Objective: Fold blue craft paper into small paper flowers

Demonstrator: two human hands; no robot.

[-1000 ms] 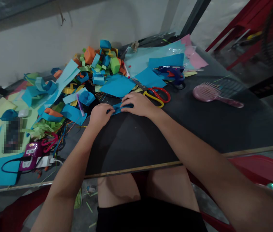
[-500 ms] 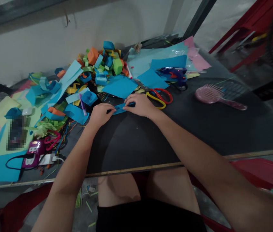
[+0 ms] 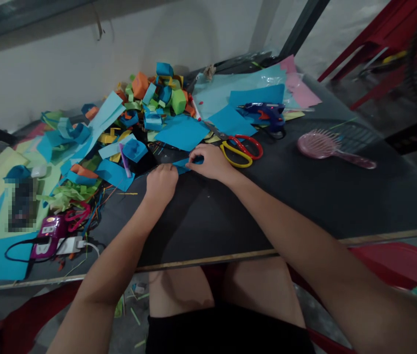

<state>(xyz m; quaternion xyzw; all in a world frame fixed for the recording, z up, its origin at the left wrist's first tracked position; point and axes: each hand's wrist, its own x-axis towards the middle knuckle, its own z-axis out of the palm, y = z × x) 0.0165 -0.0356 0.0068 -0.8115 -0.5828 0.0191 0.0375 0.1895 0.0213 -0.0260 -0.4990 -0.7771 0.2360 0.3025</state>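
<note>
Between my hands lies a small blue strip of paper point(image 3: 181, 165), low over the dark tabletop. My left hand point(image 3: 162, 183) is closed at the strip's left end, its knuckles turned up and its fingertips mostly hidden. My right hand point(image 3: 208, 161) pinches the strip's right end between thumb and fingers. Just beyond my right hand are scissors point(image 3: 243, 150) with one red and one yellow handle, lying on the table. A flat blue paper sheet point(image 3: 182, 132) lies behind the strip.
A heap of folded paper pieces point(image 3: 153, 98) stands at the back. To the right are a blue glue gun point(image 3: 271, 114) and a pink hairbrush point(image 3: 317, 143). At left lie a purple power strip point(image 3: 49, 236), a charger point(image 3: 69, 245) with cables, and paper scraps point(image 3: 66, 194).
My left hand has rolled over, its knuckles now facing up where the thumb and finger showed before. My right hand has stayed at the strip's right end, its fingers more curled.
</note>
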